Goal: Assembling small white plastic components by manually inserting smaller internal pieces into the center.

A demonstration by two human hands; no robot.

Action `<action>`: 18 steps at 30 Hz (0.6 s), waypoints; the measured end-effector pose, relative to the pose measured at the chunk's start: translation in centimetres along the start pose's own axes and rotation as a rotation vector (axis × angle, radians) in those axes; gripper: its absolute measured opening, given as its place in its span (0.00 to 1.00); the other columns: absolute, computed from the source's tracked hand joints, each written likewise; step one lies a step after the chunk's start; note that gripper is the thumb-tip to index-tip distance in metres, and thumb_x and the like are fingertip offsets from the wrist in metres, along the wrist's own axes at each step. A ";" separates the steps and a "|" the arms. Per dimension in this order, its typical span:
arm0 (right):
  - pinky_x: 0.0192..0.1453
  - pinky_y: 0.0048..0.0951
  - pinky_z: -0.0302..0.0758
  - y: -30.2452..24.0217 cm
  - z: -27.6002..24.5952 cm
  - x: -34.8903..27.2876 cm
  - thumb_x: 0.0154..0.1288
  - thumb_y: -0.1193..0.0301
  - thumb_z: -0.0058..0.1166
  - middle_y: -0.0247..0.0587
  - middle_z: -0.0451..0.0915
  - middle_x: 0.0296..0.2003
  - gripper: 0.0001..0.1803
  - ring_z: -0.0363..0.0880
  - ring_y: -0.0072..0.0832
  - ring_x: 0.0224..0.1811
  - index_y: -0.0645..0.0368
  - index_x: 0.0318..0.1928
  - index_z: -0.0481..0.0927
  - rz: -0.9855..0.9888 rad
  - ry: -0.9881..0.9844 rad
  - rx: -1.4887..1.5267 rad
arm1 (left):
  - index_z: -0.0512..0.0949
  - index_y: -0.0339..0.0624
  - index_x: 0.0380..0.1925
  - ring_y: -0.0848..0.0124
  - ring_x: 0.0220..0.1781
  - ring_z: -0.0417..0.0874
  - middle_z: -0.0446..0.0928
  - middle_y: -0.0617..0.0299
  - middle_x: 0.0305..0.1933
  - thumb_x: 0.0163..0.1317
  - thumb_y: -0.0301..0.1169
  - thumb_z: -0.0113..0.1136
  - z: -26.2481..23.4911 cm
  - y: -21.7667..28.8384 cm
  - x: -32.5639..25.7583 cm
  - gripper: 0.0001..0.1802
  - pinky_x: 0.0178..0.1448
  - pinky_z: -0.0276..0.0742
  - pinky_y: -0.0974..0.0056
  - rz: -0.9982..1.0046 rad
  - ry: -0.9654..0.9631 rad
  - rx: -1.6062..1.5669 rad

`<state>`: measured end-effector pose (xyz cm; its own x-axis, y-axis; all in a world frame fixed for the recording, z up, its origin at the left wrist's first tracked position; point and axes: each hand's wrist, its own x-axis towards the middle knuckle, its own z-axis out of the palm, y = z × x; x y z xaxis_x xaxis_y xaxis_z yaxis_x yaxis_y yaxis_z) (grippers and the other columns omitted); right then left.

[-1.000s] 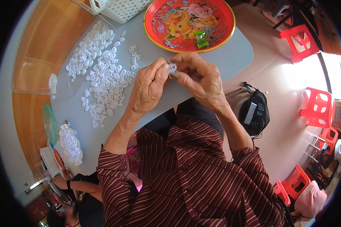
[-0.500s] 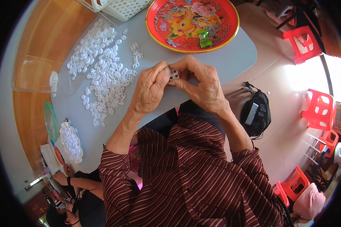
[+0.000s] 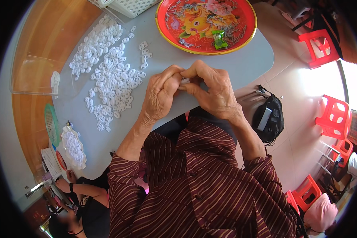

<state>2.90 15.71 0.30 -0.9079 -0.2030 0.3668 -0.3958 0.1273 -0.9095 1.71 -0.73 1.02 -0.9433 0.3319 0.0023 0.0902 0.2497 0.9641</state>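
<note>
Above the near edge of the grey table, both my hands are closed around a small white plastic piece with holes. My left hand grips its left side with curled fingers. On its other side, the thumb and forefinger of my right hand pinch it. Fingers hide most of the piece. To the left spreads a large pile of similar white plastic pieces. A few more of them lie in a short row just beyond my left hand.
Beyond my hands stands a round red tray holding small grey metal pins and a green wrapper. A white basket sits at the far edge. Left are a clear bin, a white dish and another person's arm. Red stools stand right.
The white piece has turned between my fingers, and its dark holes show less now. My hands have barely moved. The view has shifted slightly.
</note>
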 end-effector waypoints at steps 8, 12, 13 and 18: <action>0.35 0.28 0.76 0.3 0.1 -0.3 0.54 0.80 0.60 0.43 0.80 0.28 0.11 0.81 0.29 0.30 0.65 0.38 0.76 0.048 0.015 0.052 | 0.70 0.31 0.34 0.74 0.25 0.65 0.67 0.59 0.22 0.67 0.39 0.43 -0.2 -0.6 0.1 0.18 0.32 0.65 0.67 0.058 0.017 0.035; 0.38 0.26 0.77 0.1 -0.1 -0.4 0.56 0.80 0.59 0.44 0.81 0.31 0.12 0.82 0.28 0.33 0.66 0.42 0.77 0.084 0.020 0.117 | 0.70 0.34 0.31 0.74 0.26 0.65 0.66 0.60 0.21 0.68 0.42 0.43 -0.3 0.0 0.3 0.19 0.33 0.65 0.67 0.016 0.003 0.050; 0.38 0.26 0.77 0.0 -0.1 -0.4 0.56 0.80 0.59 0.44 0.81 0.31 0.12 0.82 0.28 0.33 0.66 0.42 0.77 0.077 0.017 0.116 | 0.70 0.34 0.31 0.74 0.26 0.65 0.66 0.60 0.21 0.68 0.42 0.43 -0.3 0.1 0.2 0.19 0.33 0.65 0.67 0.021 0.008 0.051; 0.39 0.26 0.76 0.0 -0.4 -0.5 0.60 0.79 0.56 0.42 0.81 0.30 0.08 0.80 0.24 0.34 0.67 0.41 0.78 0.174 0.031 0.149 | 0.71 0.37 0.29 0.76 0.26 0.66 0.67 0.63 0.20 0.68 0.37 0.48 -0.3 0.7 -0.2 0.14 0.32 0.66 0.69 0.121 -0.063 -0.021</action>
<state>3.31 16.21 0.21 -0.9654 -0.1599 0.2058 -0.2105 0.0124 -0.9775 1.90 -0.89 1.78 -0.9038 0.4154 0.1026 0.1945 0.1853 0.9632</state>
